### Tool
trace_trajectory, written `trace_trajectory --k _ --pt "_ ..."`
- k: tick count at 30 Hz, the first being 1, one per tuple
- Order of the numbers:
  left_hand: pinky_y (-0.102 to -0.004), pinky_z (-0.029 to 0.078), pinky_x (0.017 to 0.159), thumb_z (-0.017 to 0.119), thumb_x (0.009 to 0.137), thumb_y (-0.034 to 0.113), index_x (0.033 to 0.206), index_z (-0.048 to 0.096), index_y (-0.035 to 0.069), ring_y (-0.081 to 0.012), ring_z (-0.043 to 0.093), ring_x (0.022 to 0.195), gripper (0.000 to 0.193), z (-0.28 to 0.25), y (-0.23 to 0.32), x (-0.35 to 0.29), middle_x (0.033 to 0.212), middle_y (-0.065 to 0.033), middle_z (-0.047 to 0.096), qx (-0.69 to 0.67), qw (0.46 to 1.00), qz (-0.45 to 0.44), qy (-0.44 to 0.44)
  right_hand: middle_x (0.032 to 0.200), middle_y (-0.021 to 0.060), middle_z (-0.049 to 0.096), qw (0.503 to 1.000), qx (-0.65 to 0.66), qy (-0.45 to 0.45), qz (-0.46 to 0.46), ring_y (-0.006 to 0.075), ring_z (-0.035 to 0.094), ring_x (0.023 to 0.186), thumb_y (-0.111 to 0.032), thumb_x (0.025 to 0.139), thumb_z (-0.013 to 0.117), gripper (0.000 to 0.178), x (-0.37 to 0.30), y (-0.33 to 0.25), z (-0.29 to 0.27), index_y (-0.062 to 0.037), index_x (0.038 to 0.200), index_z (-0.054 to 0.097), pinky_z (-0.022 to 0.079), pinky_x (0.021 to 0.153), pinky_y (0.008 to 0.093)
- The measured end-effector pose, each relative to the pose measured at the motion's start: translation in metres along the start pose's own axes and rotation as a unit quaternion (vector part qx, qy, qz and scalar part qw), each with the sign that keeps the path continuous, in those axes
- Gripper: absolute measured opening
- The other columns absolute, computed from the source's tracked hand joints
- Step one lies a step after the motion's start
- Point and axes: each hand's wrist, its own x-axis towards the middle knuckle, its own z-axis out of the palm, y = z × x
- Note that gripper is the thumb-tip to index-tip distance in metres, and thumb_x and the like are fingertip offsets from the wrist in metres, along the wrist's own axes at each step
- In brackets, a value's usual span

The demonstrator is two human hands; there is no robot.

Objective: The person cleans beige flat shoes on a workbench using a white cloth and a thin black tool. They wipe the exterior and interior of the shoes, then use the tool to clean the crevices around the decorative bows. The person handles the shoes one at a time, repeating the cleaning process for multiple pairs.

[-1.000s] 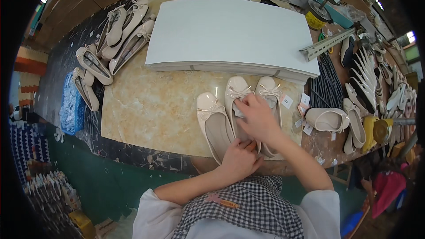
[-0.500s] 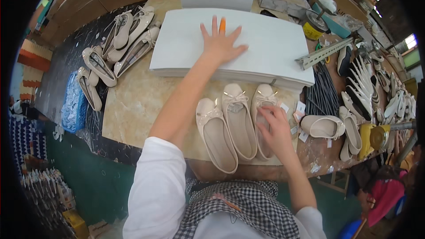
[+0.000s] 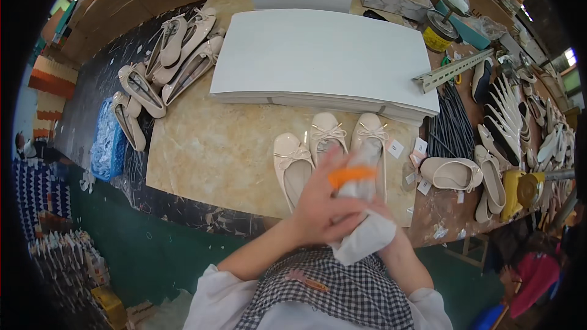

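Note:
A white sheet of thin paper [image 3: 365, 239] is bunched between my two hands, just above the near edge of the table. My left hand [image 3: 327, 205], an orange cover on one finger, closes over it from the left; its fingers are blurred. From the other side my right hand [image 3: 391, 238] grips the paper, which mostly hides its fingers. Beneath and beyond them stand three beige ballet flats with bows, side by side: the left flat [image 3: 286, 157], the middle flat [image 3: 326, 123] and the right flat [image 3: 370, 127]. My hands cover parts of these shoes.
Behind the flats lies a thick stack of white paper [image 3: 318, 49], with a slotted metal bar [image 3: 452, 72] over its right corner. More beige flats [image 3: 140, 90] lie at left by a blue basket [image 3: 107, 146]. Black rods [image 3: 449, 119] and another flat [image 3: 451, 173] are at right.
My left hand has come off the paper stack, back toward me, to meet my right hand. My right hand has drawn back from the right flat. A bunched white sheet is now between them.

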Motion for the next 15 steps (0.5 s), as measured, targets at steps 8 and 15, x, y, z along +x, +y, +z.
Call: trace_trajectory --k 8,15 --pt "-0.0295 0.047 0.086 0.049 0.097 0.019 0.137 0.04 0.005 -0.0186 0.061 0.087 0.043 -0.014 -0.025 -0.052 0.121 -0.0084 0.054 -0.306 0.828 -0.42 0.21 0.15 0.0172 0.035 0.634 -0.633 -0.15 -0.418 0.0258 0.04 0.135 -0.005 0.081 0.068 0.061 0.02 0.01 0.069 -0.0039 0.138 0.045 0.037 0.107 0.0375" --pt "-0.0395 0.048 0.081 0.063 0.083 0.025 0.079 0.068 0.002 -0.027 0.064 0.085 0.024 0.011 0.003 -0.105 0.085 -0.0099 0.068 0.177 0.935 -0.289 -0.103 0.102 0.0104 0.058 0.609 -0.711 -0.124 -0.329 0.0256 0.06 0.093 -0.004 0.068 0.069 0.042 0.059 0.009 0.055 -0.0027 0.11 0.066 0.051 0.075 0.0349"
